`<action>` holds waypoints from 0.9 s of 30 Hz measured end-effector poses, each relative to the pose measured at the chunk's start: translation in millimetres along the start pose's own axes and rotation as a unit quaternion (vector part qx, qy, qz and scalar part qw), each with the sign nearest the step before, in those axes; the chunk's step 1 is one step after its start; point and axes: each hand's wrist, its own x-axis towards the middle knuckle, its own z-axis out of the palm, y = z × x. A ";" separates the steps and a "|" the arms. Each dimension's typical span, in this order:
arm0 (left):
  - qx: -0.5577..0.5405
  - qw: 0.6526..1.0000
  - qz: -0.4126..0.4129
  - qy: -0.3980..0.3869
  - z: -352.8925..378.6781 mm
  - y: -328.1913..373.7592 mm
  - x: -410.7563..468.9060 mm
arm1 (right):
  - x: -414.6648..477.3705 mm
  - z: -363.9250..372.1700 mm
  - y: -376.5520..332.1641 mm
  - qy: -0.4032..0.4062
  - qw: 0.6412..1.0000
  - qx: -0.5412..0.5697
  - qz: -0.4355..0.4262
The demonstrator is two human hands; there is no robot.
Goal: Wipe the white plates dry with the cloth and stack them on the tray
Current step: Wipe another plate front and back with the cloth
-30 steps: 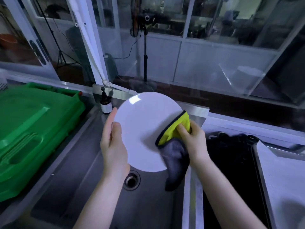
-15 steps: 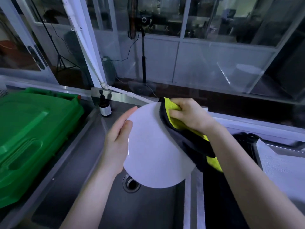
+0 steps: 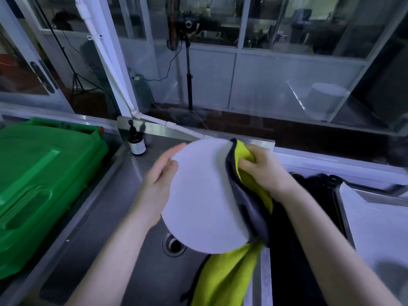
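A round white plate (image 3: 203,195) is held tilted above the steel sink (image 3: 123,217). My left hand (image 3: 157,184) holds its left rim, with the thumb on the face and the fingers behind. My right hand (image 3: 262,171) grips a yellow and grey cloth (image 3: 242,188) against the plate's upper right edge. The cloth wraps round the right rim and hangs down below the plate in a long yellow fold. The tray is a pale flat surface (image 3: 379,226) at the right.
A green plastic crate (image 3: 39,184) lies on the counter to the left. A small dark pump bottle (image 3: 136,143) stands at the sink's back corner. The drain (image 3: 173,245) is under the plate. A dark basin (image 3: 309,206) lies right of the sink.
My right hand moved the cloth from the plate's lower right up to its top right edge. The cloth now drapes round the rim and hangs lower. The plate tilted and dropped slightly.
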 end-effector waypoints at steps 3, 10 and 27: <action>0.076 0.991 0.029 -0.107 -2.3 11.6 11.6 | 16.4 -2.1 -12.6 -0.132 0.989 -0.060 -0.022; -0.008 0.998 0.009 0.065 -4.4 15.6 6.7 | -13.5 12.2 15.5 0.032 0.988 0.149 0.022; -0.024 0.996 -0.010 -0.081 -15.1 -4.4 -5.2 | 19.8 -17.1 -24.4 -0.091 0.993 -0.037 -0.072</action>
